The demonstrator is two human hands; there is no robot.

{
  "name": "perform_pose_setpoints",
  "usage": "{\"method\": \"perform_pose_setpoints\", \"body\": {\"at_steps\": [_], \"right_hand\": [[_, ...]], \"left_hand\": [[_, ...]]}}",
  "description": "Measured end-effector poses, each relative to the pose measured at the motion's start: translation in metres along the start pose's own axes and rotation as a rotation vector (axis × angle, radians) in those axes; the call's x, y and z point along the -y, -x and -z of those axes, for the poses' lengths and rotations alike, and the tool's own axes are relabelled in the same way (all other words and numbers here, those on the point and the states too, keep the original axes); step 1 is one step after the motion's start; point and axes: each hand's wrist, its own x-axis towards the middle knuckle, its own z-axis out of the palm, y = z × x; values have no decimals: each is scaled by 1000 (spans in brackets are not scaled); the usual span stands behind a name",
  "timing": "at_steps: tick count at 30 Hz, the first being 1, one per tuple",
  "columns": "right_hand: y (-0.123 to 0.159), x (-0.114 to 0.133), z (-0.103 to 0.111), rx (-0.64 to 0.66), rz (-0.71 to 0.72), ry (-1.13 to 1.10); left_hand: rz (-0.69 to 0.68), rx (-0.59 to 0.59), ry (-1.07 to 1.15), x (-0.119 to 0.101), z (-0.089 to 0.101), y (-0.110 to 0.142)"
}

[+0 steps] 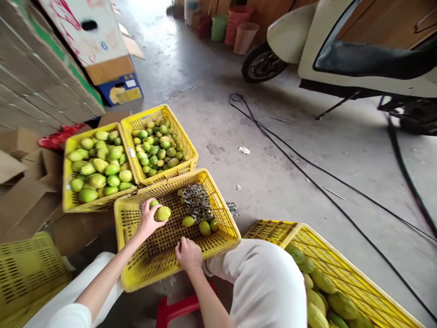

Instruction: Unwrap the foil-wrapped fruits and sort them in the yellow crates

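Note:
My left hand (pixel 150 221) is closed around two lemons over the left part of the yellow plastic crate (pixel 136 273) in front of me. One yellow-green lemon (pixel 163 213) shows at the fingertips, and a greener lemon (pixel 154 204) sits behind it. My right hand (pixel 189 253) is at the crate's near side, its fingers curled inward; whatever they may hold is hidden. Along the right side of this crate lie several lemons (pixel 205 228) beside a crumpled heap of dark, shiny netting or wrap (pixel 196 202).
Behind stand a crate of larger lemons (pixel 100 166) and a crate of smaller ones (pixel 159 146). Another lemon crate (pixel 327 291) is at my right. Cardboard boxes (pixel 30 200) lie left. A red stool (pixel 179 310) is below; a black cable (pixel 307 164) crosses the floor near a scooter (pixel 307 59).

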Motion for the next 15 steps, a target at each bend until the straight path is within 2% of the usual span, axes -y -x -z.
{"method": "perform_pose_setpoints", "body": {"at_steps": [3,6,10,12,15], "right_hand": [[3,1,17,11,35,-260],[0,8,36,13,100,-436],[-4,41,79,-3,255,-613],[0,63,108,4,391,-860],[9,90,146,-22,503,-852]], "left_hand": [[-27,-14,113,-23,58,39],[23,-24,258,-43,93,78],[109,7,496,-56,112,106],[134,-58,611,-57,115,108],[105,-181,664,-58,113,104]]}}
